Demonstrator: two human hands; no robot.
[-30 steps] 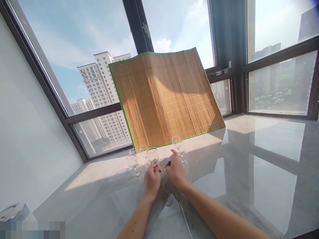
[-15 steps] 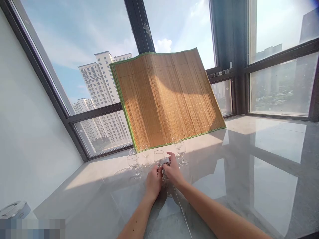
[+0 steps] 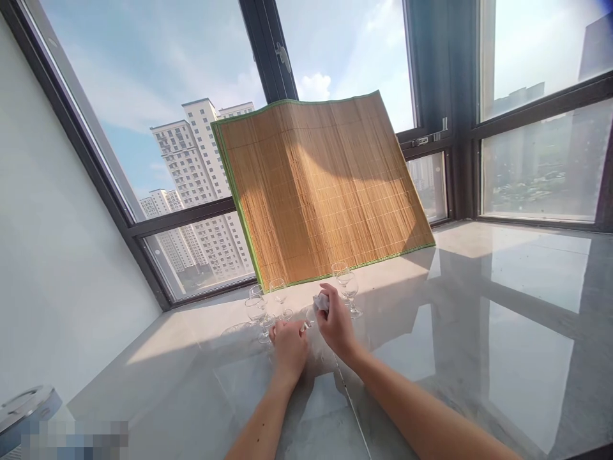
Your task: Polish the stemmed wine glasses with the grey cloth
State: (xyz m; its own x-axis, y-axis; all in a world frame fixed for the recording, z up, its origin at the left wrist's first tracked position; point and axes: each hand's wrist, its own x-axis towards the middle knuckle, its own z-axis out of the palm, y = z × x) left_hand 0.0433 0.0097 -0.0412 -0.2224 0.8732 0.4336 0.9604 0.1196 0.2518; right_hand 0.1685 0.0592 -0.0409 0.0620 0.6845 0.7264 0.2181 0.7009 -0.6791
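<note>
My left hand [image 3: 289, 342] is closed around the foot end of a clear stemmed glass [image 3: 310, 315], which lies tilted with its bowl toward my right hand. Most of that glass is hidden by the hands. In my right hand [image 3: 336, 324] a crumpled white tissue or cloth [image 3: 321, 301] is gripped, close to the glass's bowl. Just left of and behind my left hand stand stemmed glasses, among them a front one [image 3: 256, 309] and a rear one [image 3: 278, 291]. Beyond my right hand are two more upright glasses, the nearer one [image 3: 348, 285] partly covering the other.
A bamboo mat [image 3: 325, 191] with green edging leans against the window behind the glasses. The glossy grey tiled surface [image 3: 431, 383] reflects the windows. A white wall [image 3: 71, 191] rises at left, and a round silver-topped object [image 3: 29, 409] sits at lower left.
The glass between my hands has gone from upright to tilted. My left hand has turned over and shifted left; my right hand has lifted slightly with the white tissue or cloth.
</note>
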